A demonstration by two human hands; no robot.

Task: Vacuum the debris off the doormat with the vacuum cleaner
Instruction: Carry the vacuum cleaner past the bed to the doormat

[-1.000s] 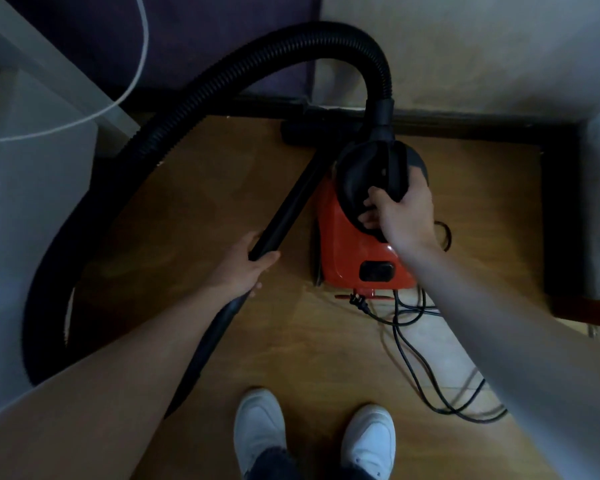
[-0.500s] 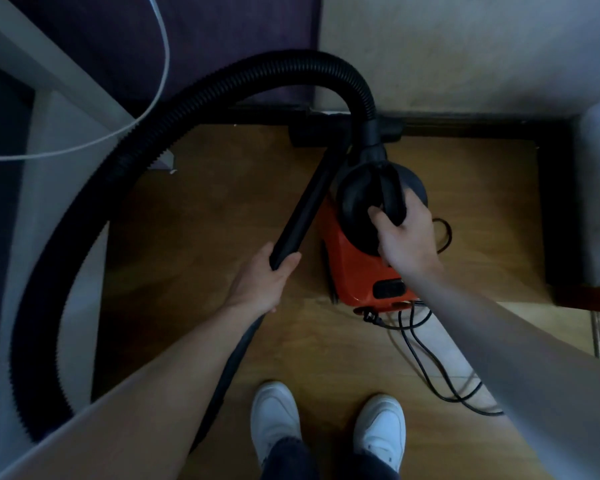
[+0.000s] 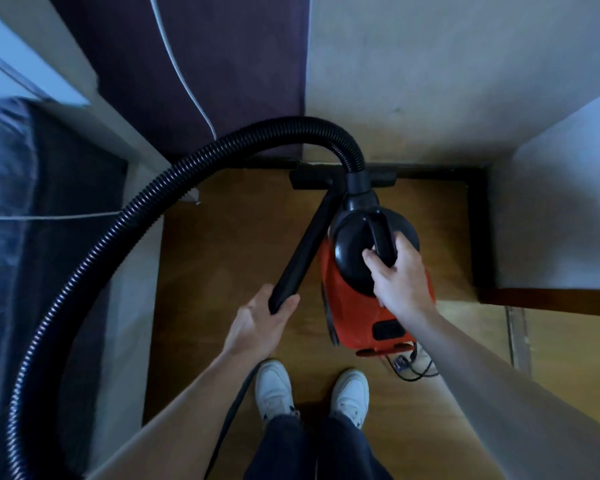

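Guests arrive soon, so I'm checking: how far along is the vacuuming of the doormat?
Done: nothing visible; no doormat is in view. In hand: the left hand grips the wand, the right hand holds the vacuum cleaner by its handle, floor head on the wood floor by the wall. Left: its cord lies bunched there, seemingly unplugged, so all the vacuuming remains.

One wide-angle head camera looks steeply down and slightly forward at the wooden floor (image 3: pixel 229 258) and the wearer's shoes (image 3: pixel 274 389).
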